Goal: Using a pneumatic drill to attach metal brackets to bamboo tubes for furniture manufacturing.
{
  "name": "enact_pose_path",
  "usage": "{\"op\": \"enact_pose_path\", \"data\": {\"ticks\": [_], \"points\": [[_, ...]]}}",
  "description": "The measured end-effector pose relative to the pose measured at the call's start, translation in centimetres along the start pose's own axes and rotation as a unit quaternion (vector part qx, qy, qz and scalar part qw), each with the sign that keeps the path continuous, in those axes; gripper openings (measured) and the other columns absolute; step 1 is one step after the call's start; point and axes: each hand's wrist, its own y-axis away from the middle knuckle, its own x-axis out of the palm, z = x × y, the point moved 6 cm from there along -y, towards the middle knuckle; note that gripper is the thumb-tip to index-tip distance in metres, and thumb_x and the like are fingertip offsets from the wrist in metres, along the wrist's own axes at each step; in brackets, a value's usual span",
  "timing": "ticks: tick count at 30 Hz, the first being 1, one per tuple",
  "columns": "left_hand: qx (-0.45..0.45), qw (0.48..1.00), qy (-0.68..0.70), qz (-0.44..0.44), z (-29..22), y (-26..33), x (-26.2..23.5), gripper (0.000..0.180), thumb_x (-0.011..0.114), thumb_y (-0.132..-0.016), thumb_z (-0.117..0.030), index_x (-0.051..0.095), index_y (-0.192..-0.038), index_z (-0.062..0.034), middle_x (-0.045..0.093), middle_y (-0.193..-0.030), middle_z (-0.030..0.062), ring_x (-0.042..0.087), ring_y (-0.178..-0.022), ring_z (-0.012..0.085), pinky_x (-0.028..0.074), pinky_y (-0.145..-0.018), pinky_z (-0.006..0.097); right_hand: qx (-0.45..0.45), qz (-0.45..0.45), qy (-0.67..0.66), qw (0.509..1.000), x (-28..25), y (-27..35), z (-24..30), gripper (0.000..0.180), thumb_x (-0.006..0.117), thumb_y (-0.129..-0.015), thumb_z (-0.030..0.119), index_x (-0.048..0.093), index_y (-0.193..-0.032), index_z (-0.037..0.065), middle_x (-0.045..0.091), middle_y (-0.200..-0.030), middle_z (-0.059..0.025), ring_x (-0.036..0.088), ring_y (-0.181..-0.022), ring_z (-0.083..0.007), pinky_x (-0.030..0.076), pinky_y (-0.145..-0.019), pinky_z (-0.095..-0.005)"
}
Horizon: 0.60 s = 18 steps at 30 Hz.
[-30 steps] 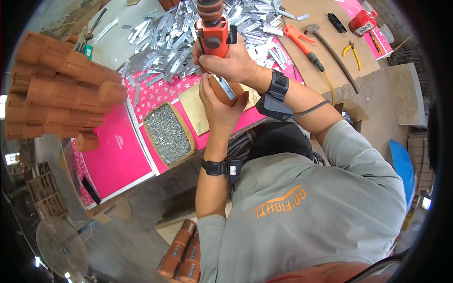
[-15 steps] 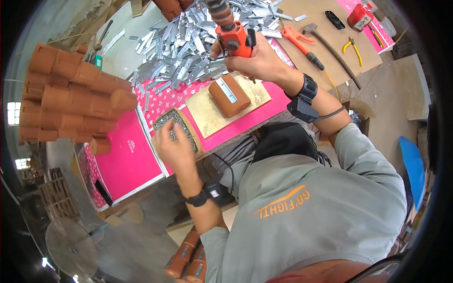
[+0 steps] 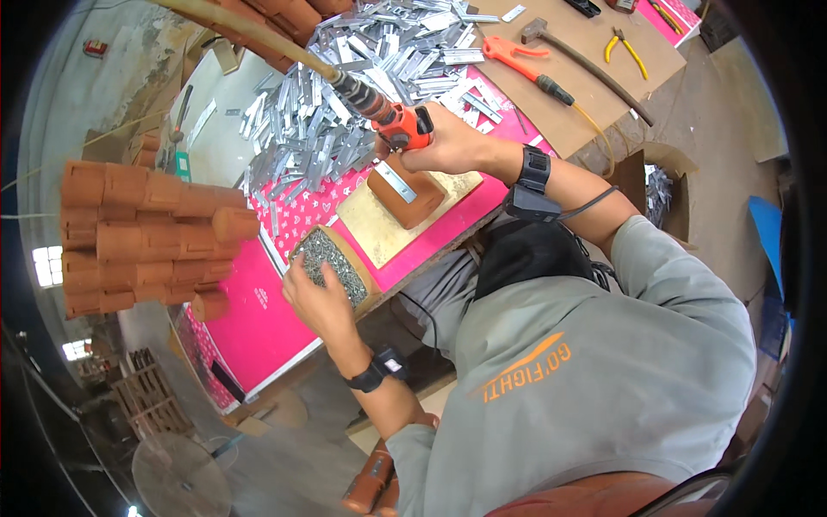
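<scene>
L hand (image 3: 319,300), fingers apart, at screws (image 3: 322,248); R hand (image 3: 446,142) clamped on drill (image 3: 403,127). Brown cylinder (image 3: 419,205) w/ metal strip (image 3: 396,183) lies on board (image 3: 363,220). Prob. best: pinch one screw cleanly, hold drill clear.

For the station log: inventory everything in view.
bench: 1, pink-topped, centre
board: 1, cream, centre
cylinder: 1, brown, on board
strip: 1, silver, on cylinder
loose strips: many, silver, back
fastener box: 1, brown, beside board
other cylinders: many, brown, left, back, bottom
air gun: 1, orange, right
hammer: 1, brown, right
pliers: 1, yellow, far right
carton: 1, brown, right
driver: 1, orange, in right hand
left hand: 1, bare, at box
right hand: 1, bare, on driver
</scene>
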Motion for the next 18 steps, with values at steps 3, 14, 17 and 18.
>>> {"op": "enact_pose_path", "data": {"ticks": [3, 14, 17, 18], "points": [[0.058, 0.993, 0.106, 0.005, -4.9, -1.1, 1.4, 0.047, 0.077, -0.081, -0.018, 0.061, -0.121, 0.0014, 0.063, -0.118, 0.0205, 0.056, -0.114, 0.0378, 0.043, -0.099, 0.046, 0.007, -0.024, -0.008, 1.0, -0.4, 0.5, -0.7, 0.027, 0.064, -0.072, 0.009, 0.069, -0.097, 0.001, 0.07, -0.087, -0.0048, 0.062, -0.079, -0.0103, 0.05, -0.075, -0.0274], [0.24, 0.928, 0.089, 0.27, -15.3, -3.5, 6.5, 0.118, 0.089, -0.059, -0.03, 0.025, -0.152, 0.0024, 0.051, -0.126, 0.0253, 0.049, -0.117, 0.0416, 0.042, -0.103, 0.046, -0.028, -0.077, -0.057, 0.995, -1.1, 0.8, -3.8, 0.038, 0.061, -0.076, -0.002, 0.065, -0.114, -0.002, 0.068, -0.108, -0.0065, 0.063, -0.101, -0.0137, 0.049, -0.094, -0.0316], [0.189, 0.922, 0.138, 0.309, -14.4, -3.6, 6.8, 0.115, 0.089, -0.06, -0.024, 0.024, -0.152, -0.0002, 0.047, -0.131, 0.0239, 0.048, -0.122, 0.0397, 0.041, -0.105, 0.047, -0.036, -0.077, -0.039, 0.996, -1.5, 1.7, -2.7, 0.036, 0.065, -0.072, 0.003, 0.067, -0.108, 0.001, 0.067, -0.095, -0.0039, 0.059, -0.086, -0.0103, 0.048, -0.082, -0.0273], [0.197, 0.919, 0.133, 0.313, -13.8, -3.2, 7.3, 0.115, 0.089, -0.06, -0.024, 0.024, -0.152, -0.0002, 0.047, -0.131, 0.0239, 0.048, -0.122, 0.0397, 0.041, -0.105, 0.047, -0.041, -0.078, -0.039, 0.995, -1.1, 1.8, -2.7, 0.035, 0.066, -0.072, 0.004, 0.068, -0.107, 0.002, 0.067, -0.093, -0.0035, 0.058, -0.083, -0.0098, 0.048, -0.08, -0.0268]]}}
